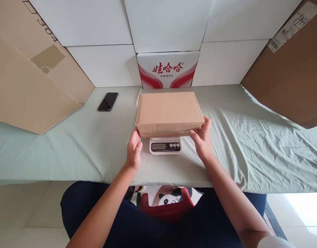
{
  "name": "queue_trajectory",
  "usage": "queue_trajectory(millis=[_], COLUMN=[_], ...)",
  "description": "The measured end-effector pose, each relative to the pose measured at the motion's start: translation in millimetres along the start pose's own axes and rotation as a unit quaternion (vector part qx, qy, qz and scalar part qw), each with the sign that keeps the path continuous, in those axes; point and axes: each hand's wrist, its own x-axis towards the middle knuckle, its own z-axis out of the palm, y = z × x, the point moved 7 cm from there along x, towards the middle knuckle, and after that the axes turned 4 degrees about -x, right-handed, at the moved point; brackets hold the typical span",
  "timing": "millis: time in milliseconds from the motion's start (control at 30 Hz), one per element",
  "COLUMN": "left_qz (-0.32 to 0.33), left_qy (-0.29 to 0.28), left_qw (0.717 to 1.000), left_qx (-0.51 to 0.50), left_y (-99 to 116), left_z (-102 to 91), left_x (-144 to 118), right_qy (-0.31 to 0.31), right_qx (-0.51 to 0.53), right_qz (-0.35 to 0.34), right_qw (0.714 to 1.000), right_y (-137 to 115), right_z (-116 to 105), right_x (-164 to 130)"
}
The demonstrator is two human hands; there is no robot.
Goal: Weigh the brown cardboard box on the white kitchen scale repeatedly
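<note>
A closed brown cardboard box (169,112) rests on a small white digital scale (165,145), whose display and buttons stick out below the box's near edge. My left hand (134,150) touches the box's near left corner with its fingertips. My right hand (202,137) grips the near right corner, thumb under the front edge. Both hands sit on either side of the scale, over a pale green cloth (70,151) that covers the table.
A black phone (108,101) lies on the cloth at the back left. A white carton with red print (168,70) stands against the white wall behind the box. Large brown cardboard sheets lean at the left (31,89) and right (289,75).
</note>
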Motion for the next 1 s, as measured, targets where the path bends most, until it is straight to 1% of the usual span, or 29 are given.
queue_trajectory(millis=[200,467,667,867,1000], left_qz=[-0.007,-0.015,-0.035,-0.041,-0.044], left_qy=[0.011,0.024,0.058,0.039,0.034], left_qw=[1.000,1.000,0.998,0.998,0.998], left_qx=[-0.003,-0.007,-0.011,0.001,-0.001], left_y=[-2.6,-2.7,-8.9,-8.6,-7.7], left_z=[-3.6,-6.8,-16.4,-12.5,-10.6], left_x=[-0.2,-0.5,-3.2,-3.3,-2.4], right_qy=[0.013,0.004,0.050,0.016,0.013], right_qx=[0.017,0.021,0.027,0.002,-0.014], right_qz=[0.000,0.020,0.008,0.011,-0.004], right_qw=[1.000,1.000,0.998,1.000,1.000], right_y=[0.9,-0.7,-0.7,-3.8,-9.2], right_z=[-1.6,0.3,-9.0,-4.6,-3.2], right_x=[-0.1,0.0,0.5,-0.7,-0.7])
